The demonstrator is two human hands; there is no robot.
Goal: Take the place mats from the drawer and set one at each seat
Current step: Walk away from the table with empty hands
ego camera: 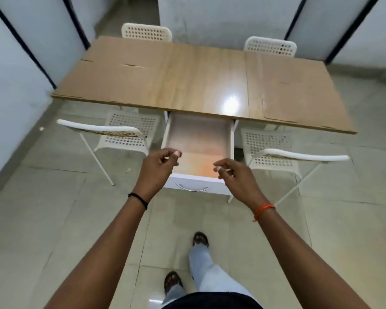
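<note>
Above the open drawer (198, 139), your left hand (158, 168) and right hand (234, 177) hovered with fingers loosely curled, gripping nothing. 4 tan place mats (299, 90) lay on the table (205, 85), 1 by each white chair (270, 46).

Plain dining room: wooden bench (201, 81) sitting centre, four white perforated chairs (129, 130) flanking, tiled floor (54, 219).
</note>
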